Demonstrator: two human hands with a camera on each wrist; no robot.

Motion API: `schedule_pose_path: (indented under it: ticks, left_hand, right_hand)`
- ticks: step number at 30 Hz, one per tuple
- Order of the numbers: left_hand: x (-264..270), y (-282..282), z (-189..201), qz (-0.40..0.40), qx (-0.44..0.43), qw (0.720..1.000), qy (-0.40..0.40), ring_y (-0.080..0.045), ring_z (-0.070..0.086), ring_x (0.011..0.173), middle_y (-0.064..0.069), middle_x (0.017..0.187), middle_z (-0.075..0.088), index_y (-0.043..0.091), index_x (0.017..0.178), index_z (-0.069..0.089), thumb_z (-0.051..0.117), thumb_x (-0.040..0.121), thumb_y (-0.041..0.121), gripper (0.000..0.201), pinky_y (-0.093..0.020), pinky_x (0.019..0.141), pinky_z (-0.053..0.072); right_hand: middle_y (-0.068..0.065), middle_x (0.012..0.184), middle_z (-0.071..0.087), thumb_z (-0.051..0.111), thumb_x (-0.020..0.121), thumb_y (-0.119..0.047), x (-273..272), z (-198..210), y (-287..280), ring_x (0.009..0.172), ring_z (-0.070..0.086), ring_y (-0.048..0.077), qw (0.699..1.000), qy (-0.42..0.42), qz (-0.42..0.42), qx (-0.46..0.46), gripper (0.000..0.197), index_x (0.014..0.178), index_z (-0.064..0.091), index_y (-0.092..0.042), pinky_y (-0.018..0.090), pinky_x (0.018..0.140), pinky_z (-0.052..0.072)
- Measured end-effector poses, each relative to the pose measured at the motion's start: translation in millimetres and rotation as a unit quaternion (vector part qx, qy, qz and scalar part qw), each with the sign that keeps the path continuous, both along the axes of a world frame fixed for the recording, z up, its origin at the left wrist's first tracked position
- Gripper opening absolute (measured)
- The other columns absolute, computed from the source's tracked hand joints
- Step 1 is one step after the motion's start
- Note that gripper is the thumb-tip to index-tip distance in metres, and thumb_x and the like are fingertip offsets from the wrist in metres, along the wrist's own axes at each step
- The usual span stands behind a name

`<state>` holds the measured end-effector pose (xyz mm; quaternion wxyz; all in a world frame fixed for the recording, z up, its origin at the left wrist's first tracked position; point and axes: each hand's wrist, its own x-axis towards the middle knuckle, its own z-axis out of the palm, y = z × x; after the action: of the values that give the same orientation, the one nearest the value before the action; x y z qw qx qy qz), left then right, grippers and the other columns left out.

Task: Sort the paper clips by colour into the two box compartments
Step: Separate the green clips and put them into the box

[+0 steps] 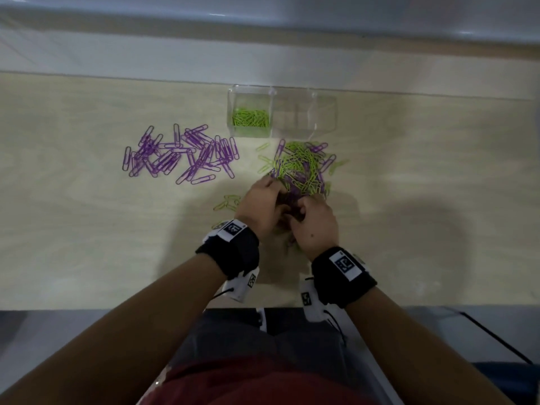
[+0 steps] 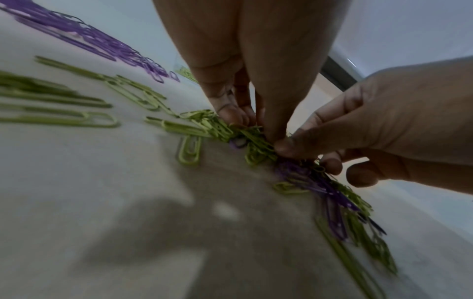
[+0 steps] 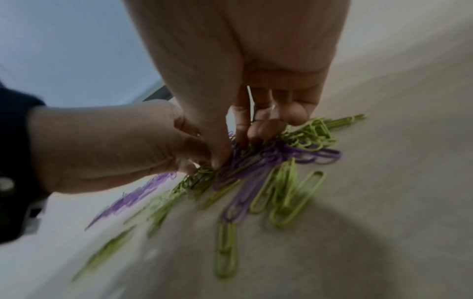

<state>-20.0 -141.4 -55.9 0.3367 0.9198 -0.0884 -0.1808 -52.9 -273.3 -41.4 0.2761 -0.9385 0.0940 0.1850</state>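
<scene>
A mixed heap of green and purple paper clips (image 1: 302,168) lies just in front of the clear two-compartment box (image 1: 273,93). Its left compartment holds green clips (image 1: 250,118); nothing shows in the right compartment (image 1: 305,115). Both hands meet at the near edge of the heap. My left hand (image 2: 256,127) pinches a tangle of green clips (image 2: 253,145) against the table. My right hand (image 3: 238,147) pinches a clump of purple and green clips (image 3: 258,159) beside it. In the head view the fingertips are hidden under the knuckles.
A spread of purple clips (image 1: 181,154) lies on the pale table to the left of the box. Loose green clips (image 1: 226,201) lie near my left wrist and around the heap. The table's near edge (image 1: 117,309) runs below my wrists.
</scene>
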Motion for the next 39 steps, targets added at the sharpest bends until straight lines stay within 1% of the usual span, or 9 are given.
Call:
schedule_pose_path:
  ticks: [6, 11, 18, 21, 25, 28, 32, 34, 39]
  left_hand:
    - [10, 3, 2, 0.053, -0.019, 0.998, 0.005, -0.022, 0.056, 0.075, -0.003, 0.083, 0.059, 0.014, 0.079, 0.067, 0.072, 0.077, 0.019, 0.008, -0.030, 0.068, 0.046]
    - [10, 19, 8, 0.118, -0.125, 0.985, 0.034, -0.018, 0.059, 0.072, -0.006, 0.080, 0.067, 0.012, 0.080, 0.070, 0.071, 0.080, 0.019, 0.007, -0.025, 0.068, 0.045]
    - [9, 35, 24, 0.206, -0.376, 0.888, 0.168, -0.009, 0.067, 0.065, 0.003, 0.066, 0.072, 0.010, 0.081, 0.059, 0.051, 0.092, 0.000, 0.016, -0.018, 0.060, 0.053]
    - [7, 44, 32, 0.242, -0.408, 0.861, 0.182, -0.010, 0.067, 0.062, 0.000, 0.065, 0.072, 0.006, 0.082, 0.057, 0.049, 0.093, -0.001, 0.015, -0.018, 0.059, 0.053]
    - [1, 62, 39, 0.274, -0.417, 0.850, 0.167, -0.011, 0.064, 0.061, 0.000, 0.064, 0.070, 0.006, 0.081, 0.059, 0.049, 0.093, 0.001, 0.016, -0.019, 0.058, 0.051]
    - [-5, 80, 43, 0.301, -0.436, 0.834, 0.154, -0.010, 0.061, 0.058, 0.000, 0.062, 0.068, 0.006, 0.079, 0.059, 0.048, 0.093, 0.000, 0.019, -0.016, 0.056, 0.048]
    - [-11, 104, 41, 0.338, -0.467, 0.802, 0.155, -0.010, 0.058, 0.057, 0.000, 0.061, 0.066, 0.003, 0.081, 0.057, 0.046, 0.093, -0.002, 0.017, -0.017, 0.056, 0.046]
    - [-11, 113, 39, 0.356, -0.483, 0.785, 0.157, -0.010, 0.059, 0.058, -0.001, 0.060, 0.065, 0.002, 0.082, 0.057, 0.046, 0.093, -0.002, 0.017, -0.018, 0.057, 0.045]
    - [-6, 124, 34, 0.383, -0.481, 0.773, 0.156, -0.009, 0.059, 0.057, 0.000, 0.060, 0.066, 0.003, 0.083, 0.060, 0.048, 0.093, 0.000, 0.016, -0.017, 0.056, 0.047]
  right_hand:
    - [0.001, 0.071, 0.066, 0.076, 0.075, -0.015, 4, -1, -20, 0.066, 0.059, 0.014, 0.981, -0.002, -0.133, 0.144, 0.007, 0.074, 0.069, -0.015, 0.023, 0.065, 0.046]
    - [0.002, 0.066, 0.065, 0.072, 0.079, -0.007, 11, 11, -40, 0.061, 0.058, 0.011, 0.916, 0.037, -0.228, 0.328, 0.013, 0.071, 0.067, -0.015, 0.016, 0.055, 0.046]
    - [0.014, 0.077, 0.069, 0.055, 0.090, -0.001, 25, 29, -53, 0.069, 0.069, 0.028, 0.787, 0.105, -0.319, 0.517, 0.013, 0.080, 0.057, -0.008, 0.028, 0.058, 0.056]
    - [0.017, 0.079, 0.069, 0.053, 0.091, -0.002, 33, 37, -43, 0.070, 0.070, 0.030, 0.798, 0.117, -0.284, 0.519, 0.014, 0.080, 0.055, -0.009, 0.028, 0.057, 0.055]
    - [0.003, 0.063, 0.068, 0.055, 0.092, -0.003, 57, 40, -2, 0.056, 0.065, 0.016, 0.878, 0.071, -0.184, 0.437, 0.017, 0.077, 0.058, -0.010, 0.025, 0.051, 0.053]
    - [0.007, 0.071, 0.070, 0.058, 0.089, -0.003, 82, 36, 41, 0.060, 0.066, 0.015, 0.920, 0.019, -0.101, 0.377, 0.017, 0.074, 0.059, -0.012, 0.020, 0.050, 0.050]
    - [0.004, 0.096, 0.070, 0.056, 0.089, -0.015, 104, 29, 82, 0.084, 0.066, 0.017, 0.969, 0.033, 0.068, 0.237, 0.011, 0.090, 0.067, -0.013, 0.026, 0.074, 0.050]
    - [0.000, 0.098, 0.067, 0.053, 0.092, -0.013, 107, 32, 90, 0.088, 0.062, 0.013, 0.971, 0.026, 0.097, 0.216, 0.016, 0.096, 0.068, -0.013, 0.023, 0.076, 0.047]
    - [0.010, 0.096, 0.072, 0.055, 0.092, -0.003, 101, 38, 103, 0.085, 0.070, 0.017, 0.918, 0.110, 0.054, 0.378, 0.018, 0.103, 0.068, -0.009, 0.028, 0.072, 0.059]
